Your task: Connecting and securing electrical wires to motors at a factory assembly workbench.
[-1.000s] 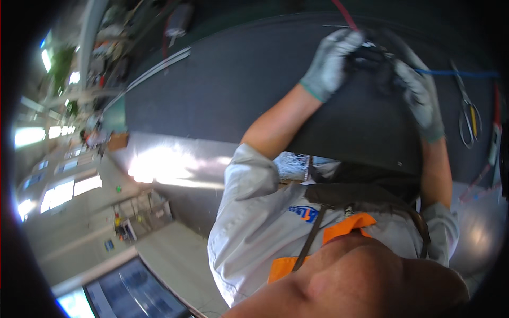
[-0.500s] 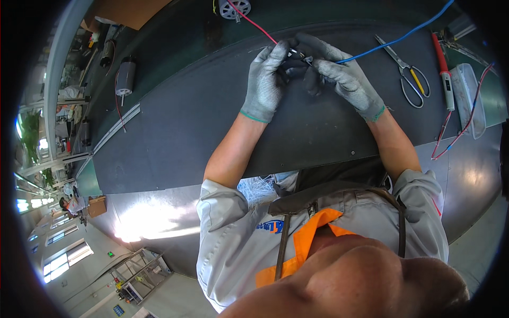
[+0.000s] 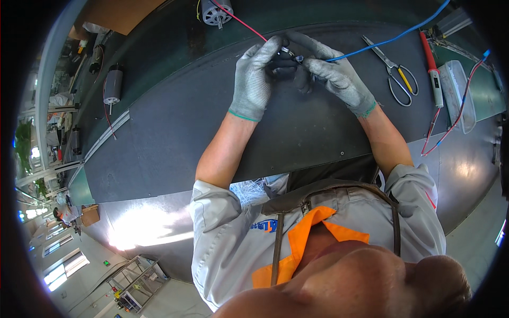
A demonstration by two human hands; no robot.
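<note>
Both my hands wear grey-white knit gloves with dark coated fingers and meet over the dark table mat (image 3: 175,132). My left hand (image 3: 252,82) is closed, pinching the red wire (image 3: 238,20) near its end, where a small shiny metal piece (image 3: 287,51) shows at the fingertips. My right hand (image 3: 339,77) is closed on the blue wire (image 3: 387,41), whose end (image 3: 300,59) points toward that metal piece. Dark fingers hide much of the two ends; whether they touch, I cannot tell. The red wire runs up toward a grey motor (image 3: 216,13) at the top.
To the right lie scissors (image 3: 395,69) with a yellow part, a red-and-white pen-shaped tool (image 3: 435,85) with a cord, and a clear plastic tray (image 3: 458,98). Another grey motor (image 3: 113,87) stands at the left beside a metal rail (image 3: 108,135). The table's front edge runs before my body.
The whole view has shifted, so the table's things appear farther left and a little higher. Both hands keep nearly the same grip; the wire ends show slightly more plainly between the fingers.
</note>
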